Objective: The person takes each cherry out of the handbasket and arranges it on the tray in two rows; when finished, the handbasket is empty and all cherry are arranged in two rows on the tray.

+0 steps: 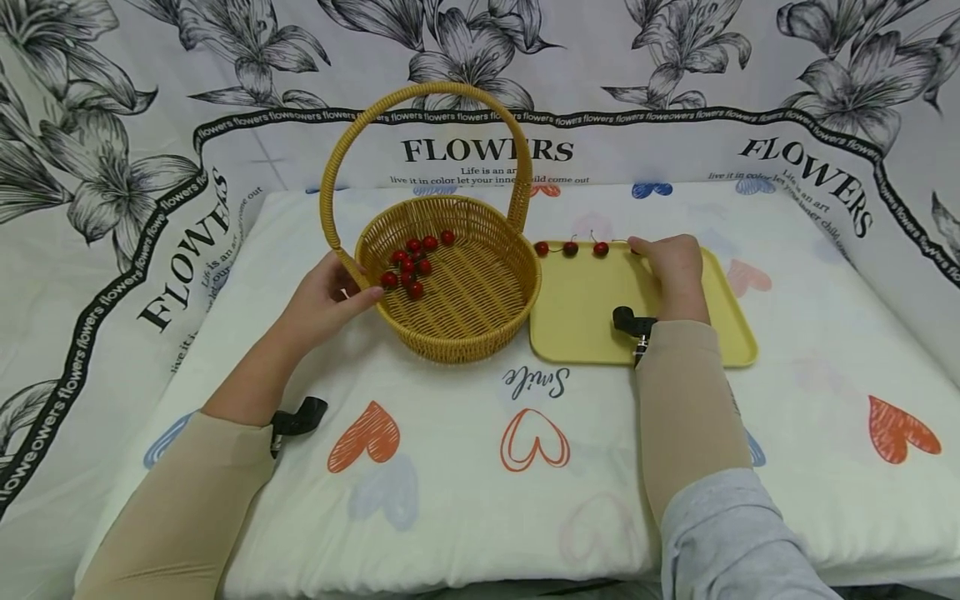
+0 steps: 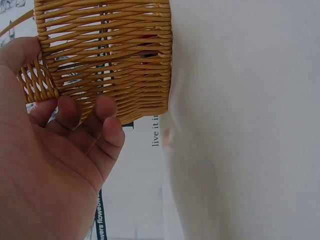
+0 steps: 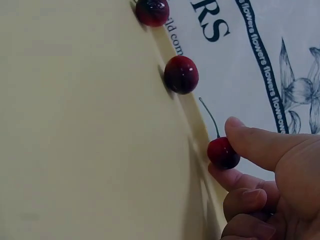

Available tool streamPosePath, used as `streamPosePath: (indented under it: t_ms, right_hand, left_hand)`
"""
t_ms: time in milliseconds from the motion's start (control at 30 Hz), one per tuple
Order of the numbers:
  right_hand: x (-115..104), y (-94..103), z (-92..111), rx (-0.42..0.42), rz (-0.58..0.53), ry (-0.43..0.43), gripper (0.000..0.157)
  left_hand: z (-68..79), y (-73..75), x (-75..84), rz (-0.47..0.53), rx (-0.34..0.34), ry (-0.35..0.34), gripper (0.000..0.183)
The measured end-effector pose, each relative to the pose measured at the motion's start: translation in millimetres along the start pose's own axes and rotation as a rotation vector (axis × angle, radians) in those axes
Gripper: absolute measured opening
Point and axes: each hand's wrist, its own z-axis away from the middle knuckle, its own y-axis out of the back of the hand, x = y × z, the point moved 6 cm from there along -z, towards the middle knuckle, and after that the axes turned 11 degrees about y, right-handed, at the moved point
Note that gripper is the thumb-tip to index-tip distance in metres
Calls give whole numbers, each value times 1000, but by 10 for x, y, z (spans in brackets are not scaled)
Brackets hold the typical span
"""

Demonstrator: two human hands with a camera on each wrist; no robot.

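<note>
Overall, a white floral cloth (image 1: pixel 585 54) hangs along the far side and both flanks, printed with black line flowers and lettering. Before it lies a padded white cover (image 1: pixel 465 508) with red, blue and pale hearts.

A yellow woven basket (image 1: pixel 457 343) with a tall hoop handle stands upright on the cover, left of centre. Just to its right lies a flat yellow tray (image 1: pixel 585 312); contact between the two cannot be confirmed.

Left hand (image 1: pixel 318 304): at the basket's left side, by the handle base; thumb at the rim, fingers bent against the outside, a partly closed hold on the basket. Right hand (image 1: pixel 678 267): over the tray's far edge, thumb and forefinger closed to one fruit's width, remaining fingers curled.

Pinched there: one dark red cherry (image 3: pixel 223 153), stem on; whether it touches the tray is unclear. Three loose cherries (image 1: pixel 570 248) sit in a row along the tray's far edge, left of it. A cherry cluster (image 1: pixel 407 265) lies inside the basket, at its left side.
</note>
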Motion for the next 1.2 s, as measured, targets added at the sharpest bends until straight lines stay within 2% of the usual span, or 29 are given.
streamPosePath:
  t_ms: [333,600,833,1200]
  right_hand:
    - [-14,-9,28,47,24,17,66]
    - [16,36,24,27,36,-1,80]
    - [24,51,19,15,23,-22,82]
    - [-13,12,49,-20,40,-21,77]
  left_hand:
    - [-11,-6,7,12,-2,6,43]
    - [-14,-9,-27,16,2,8,44]
    - [-10,-8,-13,14,3,6,45]
    - [-9,-8,-12,26,1,-2,44]
